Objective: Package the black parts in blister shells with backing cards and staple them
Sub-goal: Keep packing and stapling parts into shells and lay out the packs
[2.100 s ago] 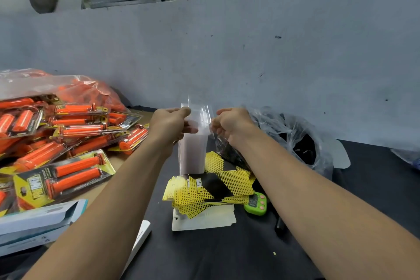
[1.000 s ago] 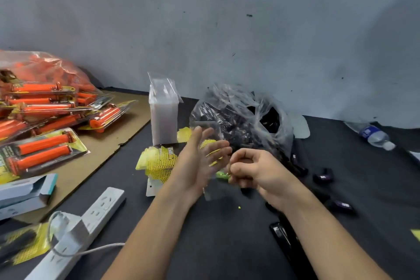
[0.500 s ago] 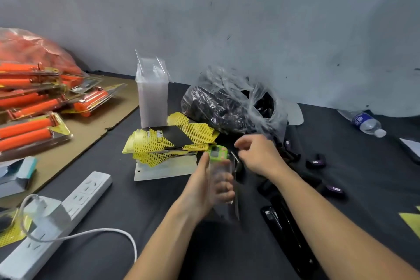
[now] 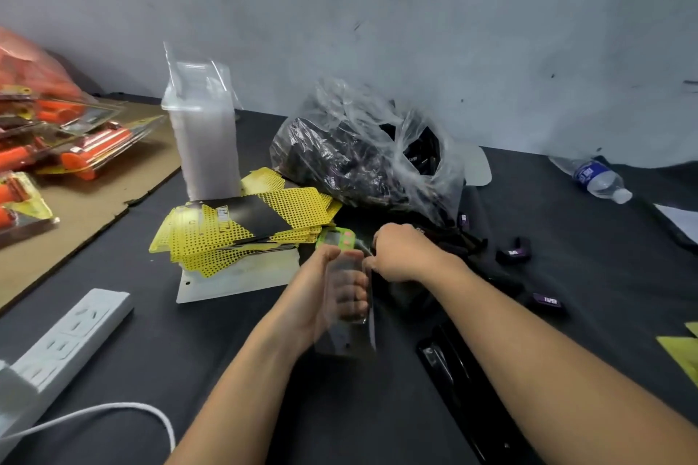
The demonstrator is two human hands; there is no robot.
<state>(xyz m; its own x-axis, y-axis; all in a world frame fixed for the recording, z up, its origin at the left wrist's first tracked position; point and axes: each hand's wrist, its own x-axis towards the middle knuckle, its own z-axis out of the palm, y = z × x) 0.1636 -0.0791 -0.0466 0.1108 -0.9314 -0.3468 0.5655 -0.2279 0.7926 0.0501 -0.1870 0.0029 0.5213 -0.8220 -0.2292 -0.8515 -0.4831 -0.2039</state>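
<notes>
My left hand (image 4: 332, 294) grips a clear blister shell (image 4: 349, 332) upright above the black table. My right hand (image 4: 404, 253) sits just right of the shell's top edge with its fingers curled down. What they hold is hidden. A stack of yellow and black backing cards (image 4: 245, 230) lies to the left. Behind them stands a bagged stack of blister shells (image 4: 206, 147). A clear bag of black parts (image 4: 359, 166) lies behind my right hand. Loose black parts (image 4: 513, 253) lie to the right. A black stapler (image 4: 453, 370) lies under my right forearm.
A green timer (image 4: 336, 238) sits by the cards. A white power strip (image 4: 64, 340) with a cable lies near left. Packaged orange grips (image 4: 83, 151) are piled on cardboard (image 4: 87, 211) at far left. A water bottle (image 4: 596, 177) lies at the back right.
My hands came down from the bagged shell stack to the table front with one shell in my left hand. My right hand let go of it and moved toward the loose parts.
</notes>
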